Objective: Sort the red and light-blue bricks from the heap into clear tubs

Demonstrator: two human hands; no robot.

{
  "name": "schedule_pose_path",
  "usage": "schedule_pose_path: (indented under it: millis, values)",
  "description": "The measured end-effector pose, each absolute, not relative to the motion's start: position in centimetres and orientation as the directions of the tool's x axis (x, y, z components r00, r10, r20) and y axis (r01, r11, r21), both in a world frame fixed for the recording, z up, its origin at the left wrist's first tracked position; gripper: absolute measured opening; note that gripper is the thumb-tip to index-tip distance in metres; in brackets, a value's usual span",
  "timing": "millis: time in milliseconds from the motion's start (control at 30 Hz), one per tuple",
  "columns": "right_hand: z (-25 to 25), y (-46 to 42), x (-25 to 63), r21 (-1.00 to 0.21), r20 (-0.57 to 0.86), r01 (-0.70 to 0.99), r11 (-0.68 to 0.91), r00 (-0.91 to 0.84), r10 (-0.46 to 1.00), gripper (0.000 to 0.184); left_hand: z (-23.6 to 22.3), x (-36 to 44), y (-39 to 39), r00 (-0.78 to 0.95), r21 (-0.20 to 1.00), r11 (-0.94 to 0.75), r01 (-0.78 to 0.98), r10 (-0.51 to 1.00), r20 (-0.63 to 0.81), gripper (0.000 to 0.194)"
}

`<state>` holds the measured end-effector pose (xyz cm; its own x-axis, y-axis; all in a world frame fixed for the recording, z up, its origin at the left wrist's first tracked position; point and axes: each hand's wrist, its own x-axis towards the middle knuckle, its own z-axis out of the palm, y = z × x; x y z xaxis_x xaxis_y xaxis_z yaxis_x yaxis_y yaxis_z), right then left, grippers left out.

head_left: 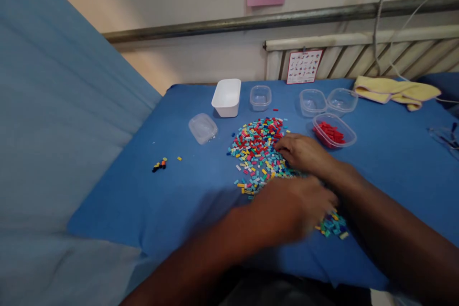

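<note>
Across the middle of the blue cloth spreads a pile of small mixed-colour plastic bricks (256, 141), in red, light blue, yellow, white and pink. My right hand (296, 150) reaches into the pile's right side with curled fingers, its fingertips among the bricks; what they pinch, if anything, is hidden. Nearer to me, my left hand (296, 205) passes over the lower pile and points right, smeared by motion, so its fingers cannot be made out. A smaller patch of bricks (333, 224) lies below it. To the right of my right hand stands a clear tub (351, 138) holding red bricks.
At the back are a white container (227, 107) and clear tubs (260, 98), (311, 103), (342, 100). A clear lid (203, 129) lies left of the pile. Black, orange and yellow pieces (159, 165) sit far left. A yellow cloth (390, 90) is at back right.
</note>
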<state>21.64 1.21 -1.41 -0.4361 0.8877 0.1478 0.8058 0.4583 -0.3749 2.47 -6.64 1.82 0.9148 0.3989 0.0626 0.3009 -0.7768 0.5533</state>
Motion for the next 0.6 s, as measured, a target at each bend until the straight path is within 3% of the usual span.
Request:
schedule_pose_path:
  millis: [100,233,433,600]
  values:
    - [-0.3,0.6,21.8,-0.455,0.235,0.731,0.509,-0.453,0.860,0.021,3.1,-3.3,-1.4,0.638,0.383,-0.642,0.665,0.754,0.156,0.025]
    - [1.1,-0.8,22.8,-0.539,0.304,0.645,0.541,-0.450,0.840,0.020,2.1,-7.3,1.7,0.607,0.315,-0.592,0.742,0.792,0.059,0.026]
    - [-0.8,-3.2,24.2,-0.708,0.372,0.564,0.424,-0.213,0.904,0.018,-0.2,-7.2,2.0,0.572,0.465,-0.531,0.708,0.818,0.064,0.021]
    - [-2.5,-3.9,23.9,-0.781,0.398,0.503,0.370,-0.055,0.916,0.019,-0.4,-7.9,2.2,0.458,0.790,-0.286,0.542,0.889,0.008,0.027]
